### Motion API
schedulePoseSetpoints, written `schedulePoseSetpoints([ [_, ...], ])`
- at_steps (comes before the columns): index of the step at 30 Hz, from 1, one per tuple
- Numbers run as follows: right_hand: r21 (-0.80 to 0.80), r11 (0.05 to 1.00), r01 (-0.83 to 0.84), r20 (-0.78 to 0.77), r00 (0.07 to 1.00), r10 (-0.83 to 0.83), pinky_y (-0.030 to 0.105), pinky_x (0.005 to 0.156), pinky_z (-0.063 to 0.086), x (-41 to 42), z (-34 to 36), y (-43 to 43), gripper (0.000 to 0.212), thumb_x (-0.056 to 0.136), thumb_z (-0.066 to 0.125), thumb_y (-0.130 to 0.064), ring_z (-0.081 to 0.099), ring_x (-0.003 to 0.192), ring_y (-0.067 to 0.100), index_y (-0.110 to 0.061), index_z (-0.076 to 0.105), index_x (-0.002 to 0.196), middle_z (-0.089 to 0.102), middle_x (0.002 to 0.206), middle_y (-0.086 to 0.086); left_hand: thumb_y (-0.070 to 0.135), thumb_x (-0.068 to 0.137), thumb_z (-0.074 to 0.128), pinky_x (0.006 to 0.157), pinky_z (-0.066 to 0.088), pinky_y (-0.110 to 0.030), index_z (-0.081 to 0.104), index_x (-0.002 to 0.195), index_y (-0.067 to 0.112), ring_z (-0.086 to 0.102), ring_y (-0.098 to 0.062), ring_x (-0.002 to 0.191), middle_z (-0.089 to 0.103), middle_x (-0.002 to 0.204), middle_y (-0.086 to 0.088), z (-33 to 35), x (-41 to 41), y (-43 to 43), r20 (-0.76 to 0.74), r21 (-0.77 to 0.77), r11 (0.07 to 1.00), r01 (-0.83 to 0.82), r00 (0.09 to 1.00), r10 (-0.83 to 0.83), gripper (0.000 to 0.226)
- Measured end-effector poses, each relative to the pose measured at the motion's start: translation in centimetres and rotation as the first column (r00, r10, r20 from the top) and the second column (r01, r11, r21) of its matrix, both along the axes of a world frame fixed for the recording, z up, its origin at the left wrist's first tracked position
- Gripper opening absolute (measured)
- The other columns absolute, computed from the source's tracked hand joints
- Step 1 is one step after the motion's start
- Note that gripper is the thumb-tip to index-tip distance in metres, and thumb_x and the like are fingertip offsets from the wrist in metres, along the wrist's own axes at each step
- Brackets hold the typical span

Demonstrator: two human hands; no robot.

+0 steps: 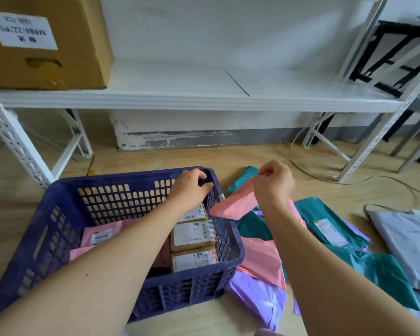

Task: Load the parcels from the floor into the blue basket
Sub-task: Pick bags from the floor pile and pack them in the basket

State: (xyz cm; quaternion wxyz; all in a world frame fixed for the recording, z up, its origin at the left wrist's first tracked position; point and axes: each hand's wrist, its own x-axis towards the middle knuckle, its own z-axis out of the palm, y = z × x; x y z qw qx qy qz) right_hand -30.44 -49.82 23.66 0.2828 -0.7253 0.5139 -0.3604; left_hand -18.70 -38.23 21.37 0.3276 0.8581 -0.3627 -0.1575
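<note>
Wood-look flooring [155, 156] runs back to a white wall [228, 32] with a scuffed grey skirting [180, 139]. White metal shelving [180, 100] spans the wall, with a cardboard box [58, 69] at its left end. On the floor, the blue basket [66, 187] holds brown cartons [192, 235] and pink mailers [100, 236]. Teal, purple and grey parcels [325, 226] lie beside its right wall. The left hand [192, 187] curls round the basket's far rim, and the right hand [274, 183] pinches a pink parcel [238, 204] held up just beside that wall.
</note>
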Motion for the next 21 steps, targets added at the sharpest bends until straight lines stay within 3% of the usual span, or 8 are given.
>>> schedulePoseSetpoints([
  [4, 0.033, 0.997, -0.072, 0.126, 0.99, 0.067, 0.022, 0.055, 0.03, 1.8, 2.0, 1.8, 0.026, 0.07, 0.046, 0.009, 0.045, 0.066, 0.014, -0.013, 0.059, 0.073, 0.055, 0.074, 0.0, 0.04, 0.094, 0.051, 0.081, 0.039, -0.027, 0.046, 0.132, 0.014, 0.051, -0.023, 0.118, 0.045, 0.139, -0.008, -0.3, 1.6, 1.7, -0.072, 0.093, 0.995, -0.043, 0.996, 0.05, 0.047],
  [9, 0.062, 0.987, -0.15, 0.211, 0.968, 0.134, 0.017, 0.046, 0.032, 4.1, 2.8, 3.9, 0.027, 0.069, 0.043, 0.01, 0.044, 0.059, 0.011, -0.011, 0.059, 0.072, 0.051, 0.063, -0.003, 0.044, 0.095, 0.045, 0.09, 0.037, -0.03, 0.043, 0.136, 0.009, 0.047, -0.026, 0.123, 0.045, 0.14, -0.008, -1.0, 3.5, 3.3, -0.216, 0.209, 0.975, -0.07, 0.969, 0.116, 0.054],
  [11, 0.08, 0.982, -0.168, 0.241, 0.96, 0.145, 0.01, 0.044, 0.033, 5.2, 3.2, 4.4, 0.027, 0.07, 0.042, 0.01, 0.041, 0.053, 0.006, -0.014, 0.053, 0.064, 0.046, 0.057, -0.006, 0.045, 0.096, 0.043, 0.086, 0.038, -0.031, 0.055, 0.117, 0.01, 0.052, -0.021, 0.108, 0.053, 0.122, -0.008, -1.5, 4.2, 3.9, -0.252, 0.203, 0.978, -0.049, 0.963, 0.1, 0.043],
  [13, 0.103, 0.976, -0.191, 0.271, 0.95, 0.158, 0.008, 0.041, 0.031, 6.3, 3.4, 4.9, 0.03, 0.072, 0.04, 0.009, 0.037, 0.05, 0.005, -0.017, 0.045, 0.057, 0.042, 0.054, -0.007, 0.046, 0.096, 0.041, 0.07, 0.037, -0.028, 0.055, 0.088, 0.015, 0.049, -0.013, 0.079, 0.051, 0.094, -0.003, -1.7, 4.6, 4.3, -0.281, 0.157, 0.986, -0.047, 0.955, 0.09, 0.035],
  [14, 0.114, 0.971, -0.212, 0.282, 0.944, 0.173, 0.008, 0.04, 0.03, 6.8, 3.4, 5.3, 0.031, 0.072, 0.039, 0.009, 0.035, 0.049, 0.006, -0.017, 0.042, 0.056, 0.04, 0.054, -0.006, 0.047, 0.097, 0.039, 0.069, 0.037, -0.029, 0.056, 0.086, 0.014, 0.05, -0.013, 0.077, 0.053, 0.094, -0.002, -1.7, 4.8, 4.4, -0.321, 0.119, 0.991, -0.064, 0.942, 0.099, 0.039],
  [16, 0.144, 0.953, -0.267, 0.299, 0.93, 0.215, 0.011, 0.037, 0.027, 8.0, 2.9, 5.9, 0.032, 0.073, 0.036, 0.01, 0.032, 0.048, 0.008, -0.017, 0.041, 0.056, 0.038, 0.053, -0.006, 0.053, 0.097, 0.031, 0.088, 0.043, -0.031, 0.061, 0.111, 0.005, 0.057, -0.023, 0.102, 0.059, 0.118, -0.01, -1.7, 5.4, 4.5, -0.431, 0.06, 0.99, -0.124, 0.892, 0.138, 0.058],
  [18, 0.202, 0.918, -0.341, 0.337, 0.904, 0.262, 0.013, 0.038, 0.025, 9.0, 2.0, 6.3, 0.035, 0.076, 0.034, 0.009, 0.031, 0.047, 0.008, -0.018, 0.04, 0.056, 0.036, 0.051, -0.006, 0.064, 0.093, 0.025, 0.106, 0.037, -0.04, 0.051, 0.132, 0.008, 0.051, -0.029, 0.121, 0.052, 0.134, -0.012, -1.8, 6.1, 4.7, -0.576, 0.039, 0.975, -0.221, 0.792, 0.202, 0.073],
  [21, 0.315, 0.84, -0.442, 0.422, 0.858, 0.293, 0.016, 0.04, 0.023, 10.4, 0.4, 6.6, 0.039, 0.082, 0.035, 0.009, 0.027, 0.041, 0.005, -0.019, 0.04, 0.055, 0.033, 0.045, -0.009, 0.072, 0.085, 0.031, 0.106, 0.039, -0.046, 0.05, 0.133, 0.012, 0.052, -0.032, 0.121, 0.054, 0.132, -0.013, -2.2, 7.2, 5.6, -0.776, 0.028, 0.949, -0.313, 0.592, 0.218, 0.079],
])
